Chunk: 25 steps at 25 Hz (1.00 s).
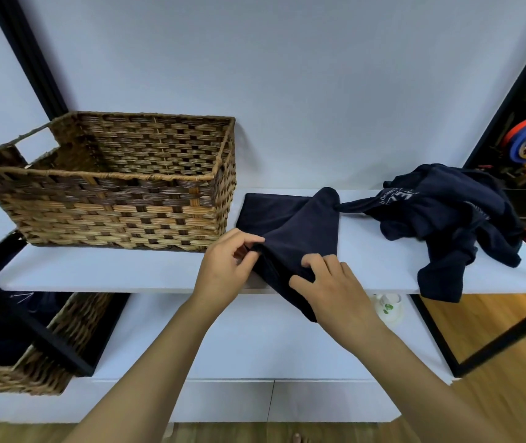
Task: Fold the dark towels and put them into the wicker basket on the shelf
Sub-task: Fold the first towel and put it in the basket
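We see left hand point(223, 266) and right hand point(328, 289) reaching forward, fingers pinching the dark towel point(293, 231) on the shelf point(127, 270), right of the wicker basket point(111, 187). Towel's near edge hidden under right hand.

Bare arms on my feed

My left hand point(223, 270) and right hand point(328, 289) wear no gloves, rings or watch; both forearms are sleeveless.

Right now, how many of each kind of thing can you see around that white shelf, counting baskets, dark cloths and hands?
Wicker baskets: 2, one on the shelf, one lower left
Dark cloths: 2, one being folded, one crumpled
Hands: 2, left hand, right hand
Total: 6
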Each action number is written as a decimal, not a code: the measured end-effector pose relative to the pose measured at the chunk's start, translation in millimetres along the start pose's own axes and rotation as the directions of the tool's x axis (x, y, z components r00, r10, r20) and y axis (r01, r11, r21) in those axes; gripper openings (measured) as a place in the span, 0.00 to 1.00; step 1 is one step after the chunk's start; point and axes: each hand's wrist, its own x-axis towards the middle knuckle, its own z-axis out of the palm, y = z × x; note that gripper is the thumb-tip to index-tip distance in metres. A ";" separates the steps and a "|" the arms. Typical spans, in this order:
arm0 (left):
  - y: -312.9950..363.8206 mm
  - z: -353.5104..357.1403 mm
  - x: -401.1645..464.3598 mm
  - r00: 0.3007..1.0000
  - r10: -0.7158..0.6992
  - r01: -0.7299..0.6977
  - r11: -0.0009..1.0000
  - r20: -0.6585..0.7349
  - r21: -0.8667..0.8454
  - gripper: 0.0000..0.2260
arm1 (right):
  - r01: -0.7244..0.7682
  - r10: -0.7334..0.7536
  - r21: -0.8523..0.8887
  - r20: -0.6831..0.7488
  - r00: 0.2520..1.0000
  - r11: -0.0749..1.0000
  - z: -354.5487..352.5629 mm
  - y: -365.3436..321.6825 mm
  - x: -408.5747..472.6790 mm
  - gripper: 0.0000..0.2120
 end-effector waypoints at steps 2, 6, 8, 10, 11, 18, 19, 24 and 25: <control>3.4 -0.3 1.1 1.000 0.000 0.000 1.000 0.005 -0.013 0.12 | -0.011 0.014 -0.063 0.060 0.998 0.998 1.7 9.1 -7.3 0.21; 6.4 0.4 3.6 0.999 -0.012 0.012 1.000 0.030 0.016 0.12 | 0.005 0.006 -0.107 0.103 0.995 0.994 -1.1 22.7 -24.7 0.09; 7.5 1.3 4.2 0.999 -0.005 0.003 0.999 0.048 0.036 0.12 | 0.001 0.015 -0.148 0.111 0.994 0.989 -5.9 27.6 -29.6 0.09; 10.0 2.3 4.1 0.998 0.003 -0.006 0.999 0.061 0.048 0.11 | -0.004 0.028 -0.198 0.121 0.992 0.980 -9.1 31.5 -28.9 0.10; 11.1 2.7 3.9 0.998 0.007 -0.011 0.998 0.067 0.057 0.11 | 0.000 0.029 -0.220 0.126 0.992 0.976 -8.8 33.0 -28.0 0.11; 14.1 -1.4 4.5 0.998 -0.005 -0.001 0.996 0.069 0.084 0.10 | 0.111 -0.114 -0.269 0.004 0.993 0.957 -1.9 45.8 -33.2 0.10; 13.7 -2.5 4.2 0.998 -0.009 0.003 0.996 0.070 0.089 0.10 | 0.114 -0.136 -0.272 -0.060 0.989 0.955 -1.0 49.3 -34.6 0.08; 14.7 -3.8 4.3 0.997 -0.024 0.016 0.995 0.080 0.099 0.10 | 0.047 -0.073 -0.250 -0.095 0.993 0.967 -3.3 53.0 -42.3 0.17; 15.5 -3.7 5.0 0.997 -0.023 0.016 0.995 0.077 0.096 0.10 | 0.032 -0.052 -0.239 -0.078 0.996 0.970 -2.8 54.6 -44.5 0.16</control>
